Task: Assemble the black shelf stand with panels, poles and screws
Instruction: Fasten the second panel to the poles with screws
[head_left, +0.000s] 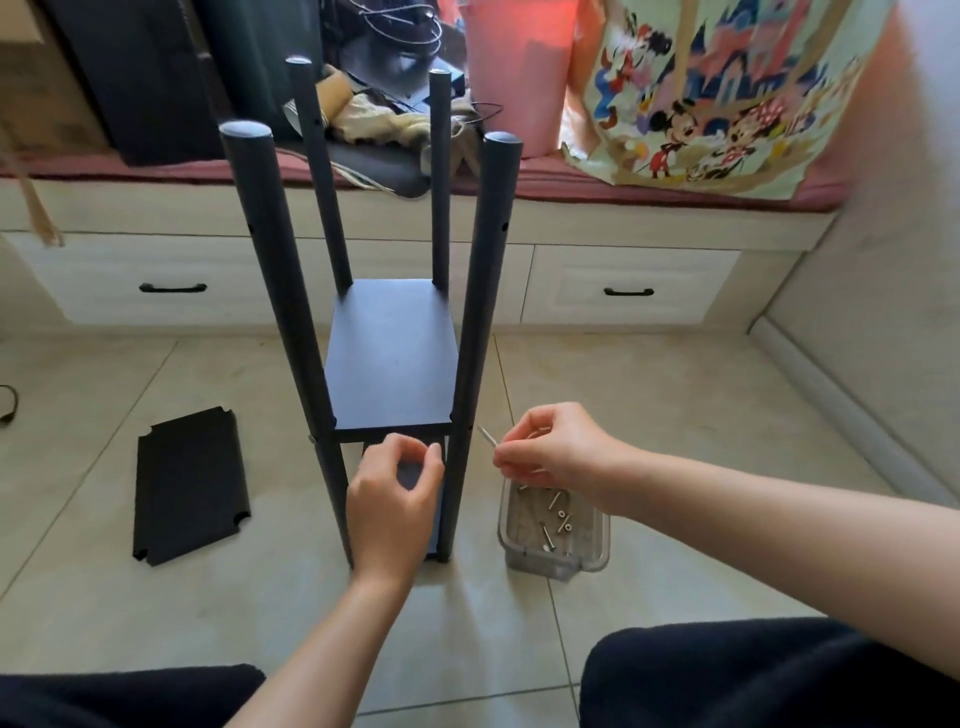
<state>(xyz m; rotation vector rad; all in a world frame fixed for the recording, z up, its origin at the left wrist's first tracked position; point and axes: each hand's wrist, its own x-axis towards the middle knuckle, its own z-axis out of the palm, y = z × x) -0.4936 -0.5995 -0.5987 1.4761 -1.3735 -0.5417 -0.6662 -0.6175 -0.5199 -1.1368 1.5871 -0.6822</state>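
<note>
Head cam: shelf stand (389, 358) upright on tile, open floor all round.
Left hand (392, 501) curls empty beside its front edge; right hand (545, 452) pinches a screw (487, 435) above the tray (553, 558), just right of the stand.

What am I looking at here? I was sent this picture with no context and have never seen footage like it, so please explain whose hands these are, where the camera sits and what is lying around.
There is no machine here: a person is building a small black shelf stand on a tiled floor. The single picture comes from a camera worn on the person's head, looking forward and down, so you see their own arms reaching out.

The stand has four upright poles and a panel fitted between them, with another lower down. A spare panel lies flat on the floor to the left. To the right stands a clear plastic tub holding several screws.

The right hand pinches one screw just above the tub. The left hand is in front of the stand's lower part with fingers curled; I cannot tell if it holds anything.
</note>
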